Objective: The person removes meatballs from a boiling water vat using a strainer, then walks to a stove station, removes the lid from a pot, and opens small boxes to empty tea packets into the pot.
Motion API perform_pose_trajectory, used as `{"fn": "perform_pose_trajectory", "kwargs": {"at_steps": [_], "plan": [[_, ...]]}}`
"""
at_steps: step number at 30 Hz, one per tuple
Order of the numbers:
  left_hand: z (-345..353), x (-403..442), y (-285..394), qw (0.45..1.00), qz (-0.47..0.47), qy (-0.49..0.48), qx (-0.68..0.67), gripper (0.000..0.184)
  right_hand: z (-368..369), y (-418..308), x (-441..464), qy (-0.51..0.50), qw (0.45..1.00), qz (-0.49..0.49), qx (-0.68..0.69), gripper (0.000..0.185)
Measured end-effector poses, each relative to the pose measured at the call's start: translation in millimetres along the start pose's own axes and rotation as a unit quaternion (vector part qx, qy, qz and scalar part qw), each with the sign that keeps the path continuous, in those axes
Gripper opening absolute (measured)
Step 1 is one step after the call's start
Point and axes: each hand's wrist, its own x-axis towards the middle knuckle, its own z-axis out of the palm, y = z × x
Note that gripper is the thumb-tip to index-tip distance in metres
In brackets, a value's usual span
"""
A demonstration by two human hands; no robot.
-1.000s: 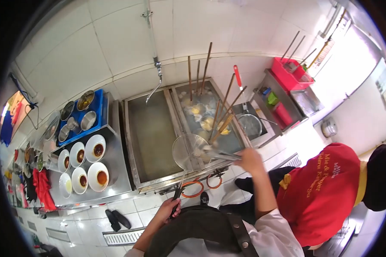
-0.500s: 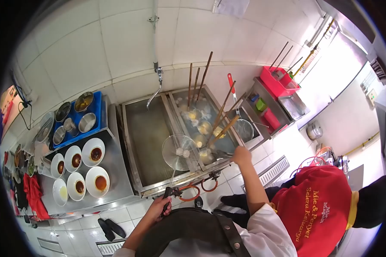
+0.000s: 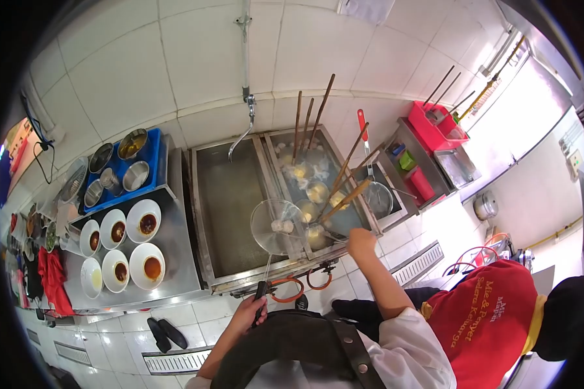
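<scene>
My left hand (image 3: 245, 316) is closed round the black handle of a round wire skimmer (image 3: 261, 222). The skimmer hangs over the divider between two steel vats, and a few pale balls (image 3: 282, 225) lie in its mesh. My right hand (image 3: 362, 244) is closed on a metal utensil (image 3: 335, 237) at the front edge of the right vat (image 3: 370, 217); its head is partly hidden among baskets. Wooden-handled strainer baskets (image 3: 317, 192) with yellowish food sit in the cloudy, steaming water there. The left vat (image 3: 230, 194) holds murky liquid.
White bowls (image 3: 147, 266) with dark sauce stand on the left counter, beside a blue tray (image 3: 154, 155) of metal containers. A tap (image 3: 248, 117) reaches over the left vat. A co-worker in a red shirt (image 3: 480, 324) is close on my right. A red-handled strainer (image 3: 377, 198) rests right of the vats.
My view has shifted slightly, so the scene sits a little further right. Both hands keep their holds, and the skimmer stays over the divider with the balls in it.
</scene>
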Motion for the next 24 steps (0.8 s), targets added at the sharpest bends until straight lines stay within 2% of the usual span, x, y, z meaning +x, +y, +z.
{"fn": "perform_pose_trajectory", "kwargs": {"at_steps": [2, 5, 8, 12, 13, 19, 22, 23, 24], "plan": [[7, 7, 0, 1.000, -0.004, -0.003, 0.000, 0.019, -25, 20, -14, 0.012, 0.999, 0.034, 0.024, 0.015], [14, 14, 1, 1.000, -0.018, -0.013, -0.009, 0.019, -58, 43, -44, 0.041, 0.986, 0.050, 0.151, 0.025], [20, 21, 3, 0.998, -0.037, -0.035, -0.027, 0.019, -69, 49, -53, -0.001, 0.973, 0.002, 0.230, 0.031], [30, 27, 6, 0.996, -0.059, -0.062, -0.030, 0.019, -69, 25, -60, -0.004, 0.981, 0.045, 0.187, 0.040], [30, 28, 8, 0.996, -0.059, -0.066, -0.028, 0.019, -68, 26, -63, 0.031, 0.982, 0.036, 0.181, 0.037], [17, 25, 8, 0.997, -0.045, -0.054, -0.026, 0.021, -91, 53, -94, -0.013, 0.962, 0.134, 0.239, 0.037], [14, 22, 12, 0.997, -0.052, -0.037, -0.049, 0.021, -50, 65, -83, 0.020, 0.966, 0.132, 0.222, 0.035], [12, 22, 13, 0.996, -0.049, -0.039, -0.056, 0.021, -46, 57, -75, -0.027, 0.975, 0.128, 0.180, 0.038], [10, 21, 13, 0.996, -0.047, -0.042, -0.063, 0.021, -40, 45, -72, -0.008, 0.984, 0.108, 0.144, 0.029]]}}
